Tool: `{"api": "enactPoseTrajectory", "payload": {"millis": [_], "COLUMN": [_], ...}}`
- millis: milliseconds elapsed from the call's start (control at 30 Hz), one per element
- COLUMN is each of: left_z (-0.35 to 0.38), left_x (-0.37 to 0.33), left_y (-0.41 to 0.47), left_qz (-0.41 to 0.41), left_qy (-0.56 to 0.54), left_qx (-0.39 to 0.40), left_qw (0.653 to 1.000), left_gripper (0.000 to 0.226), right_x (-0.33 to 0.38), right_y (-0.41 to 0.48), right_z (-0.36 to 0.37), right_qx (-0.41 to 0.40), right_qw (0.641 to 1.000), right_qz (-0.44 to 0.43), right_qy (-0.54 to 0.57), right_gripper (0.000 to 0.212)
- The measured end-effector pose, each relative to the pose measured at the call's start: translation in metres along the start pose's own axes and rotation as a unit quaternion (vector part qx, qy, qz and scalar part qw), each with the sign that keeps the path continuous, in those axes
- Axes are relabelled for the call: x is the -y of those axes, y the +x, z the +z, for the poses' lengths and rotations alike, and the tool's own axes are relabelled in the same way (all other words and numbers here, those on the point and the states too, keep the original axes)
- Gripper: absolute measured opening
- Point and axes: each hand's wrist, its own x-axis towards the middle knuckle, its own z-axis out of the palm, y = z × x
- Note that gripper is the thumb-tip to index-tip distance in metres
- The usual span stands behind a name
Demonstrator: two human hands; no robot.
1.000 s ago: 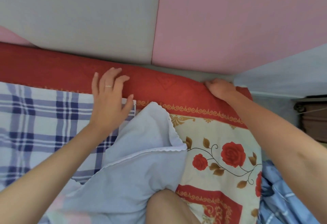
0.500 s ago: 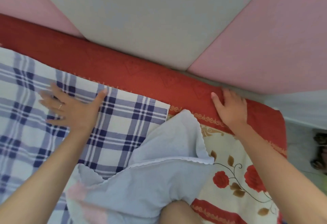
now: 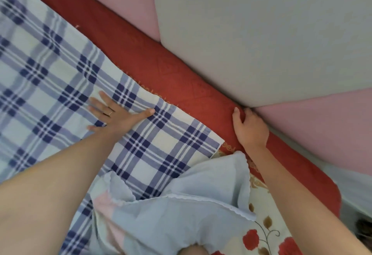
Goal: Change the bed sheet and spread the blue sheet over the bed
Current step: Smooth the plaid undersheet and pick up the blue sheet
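A blue and white plaid sheet (image 3: pixel 60 77) lies flat over the left part of the bed. My left hand (image 3: pixel 116 113) presses flat on it, fingers spread, a ring on one finger. Under it is a red mattress cover with a rose pattern (image 3: pixel 181 85), bare along the far edge and at the right. My right hand (image 3: pixel 250 127) rests on that red edge where it meets the wall, fingers curled over the edge toward the gap. Whether it pinches the cloth is hidden. A pale blue cloth with a scalloped hem (image 3: pixel 181 214) lies bunched in front of me.
A padded wall of grey (image 3: pixel 261 33) and pink panels (image 3: pixel 322 125) runs right along the bed's far edge. My knee (image 3: pixel 193 250) shows at the bottom, on the pale cloth. The bed's right corner (image 3: pixel 332 194) drops to a light floor.
My left hand slid from the red edge leftward onto the plaid sheet and lies flat on it. My right hand moved left along the red edge. The view swung left.
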Motion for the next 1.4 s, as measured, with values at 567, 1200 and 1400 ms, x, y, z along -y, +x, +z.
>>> {"api": "enactPoseTrajectory", "payload": {"millis": [567, 1200, 1400], "left_z": [0.001, 0.047, 0.172], "left_x": [0.022, 0.018, 0.008], "left_y": [0.002, -0.028, -0.141], "left_qz": [0.078, 0.077, 0.199], "left_qy": [-0.033, -0.089, 0.02], "left_qx": [-0.001, -0.133, 0.06], "left_qw": [0.996, 0.984, 0.978], "left_gripper": [0.156, 0.116, 0.117], "right_x": [-0.025, -0.023, -0.021], "right_y": [-0.065, -0.048, -0.04], "right_z": [0.026, 0.042, 0.034], "right_qx": [-0.072, 0.003, 0.07], "right_qw": [0.99, 0.991, 0.989], "right_qz": [-0.075, -0.03, -0.042], "right_qy": [-0.094, -0.128, -0.123], "right_gripper": [0.07, 0.094, 0.08]}}
